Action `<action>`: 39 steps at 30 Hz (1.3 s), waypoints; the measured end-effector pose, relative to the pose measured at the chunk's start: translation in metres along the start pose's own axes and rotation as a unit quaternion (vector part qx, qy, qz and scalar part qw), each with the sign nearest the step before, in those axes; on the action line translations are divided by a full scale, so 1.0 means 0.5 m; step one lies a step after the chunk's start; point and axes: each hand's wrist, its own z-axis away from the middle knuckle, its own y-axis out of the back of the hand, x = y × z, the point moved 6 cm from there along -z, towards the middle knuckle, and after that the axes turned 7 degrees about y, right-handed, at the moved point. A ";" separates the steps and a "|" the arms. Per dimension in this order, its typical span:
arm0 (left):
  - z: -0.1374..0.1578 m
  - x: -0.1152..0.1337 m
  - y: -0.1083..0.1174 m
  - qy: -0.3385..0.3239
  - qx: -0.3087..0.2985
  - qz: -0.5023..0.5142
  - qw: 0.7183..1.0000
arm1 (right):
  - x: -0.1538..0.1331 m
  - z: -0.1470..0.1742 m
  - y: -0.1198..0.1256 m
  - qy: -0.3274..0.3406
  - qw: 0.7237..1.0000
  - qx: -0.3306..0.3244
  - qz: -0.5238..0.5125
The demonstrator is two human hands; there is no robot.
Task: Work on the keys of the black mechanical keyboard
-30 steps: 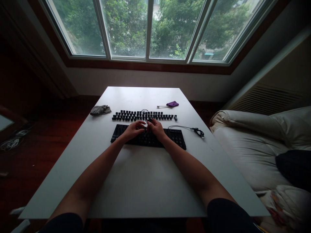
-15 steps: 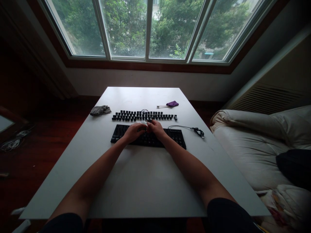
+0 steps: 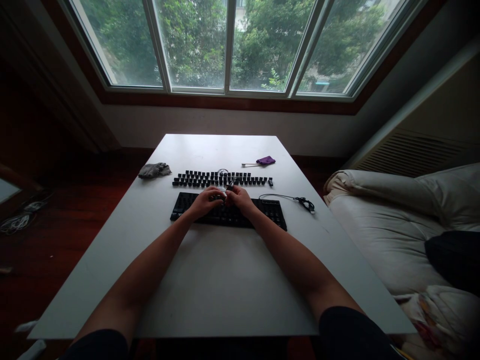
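Now my right grip (image 3: pixel 240 198) pinches a small dark piece (image 3: pixel 230 187) above the flat black keyboard (image 3: pixel 276 214); my left grip (image 3: pixel 204 203) curls narrowly beside it, and I cannot tell whether it holds anything. Together they hide part of the keyboard's middle. Behind it, blocky black keycaps (image 3: pixel 191 178) stand in rows on the smooth white bench (image 3: pixel 225 280). A crumpled grey cloth (image 3: pixel 154 170) lies to their left, a purple cloth (image 3: pixel 266 160) and thin stick (image 3: pixel 250 165) beyond them, and a tied black cable (image 3: pixel 305 203) to the keyboard's right.
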 end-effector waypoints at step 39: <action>-0.132 -0.099 0.021 0.113 0.113 -0.396 0.904 | 0.018 0.002 0.005 0.038 0.995 0.017 0.087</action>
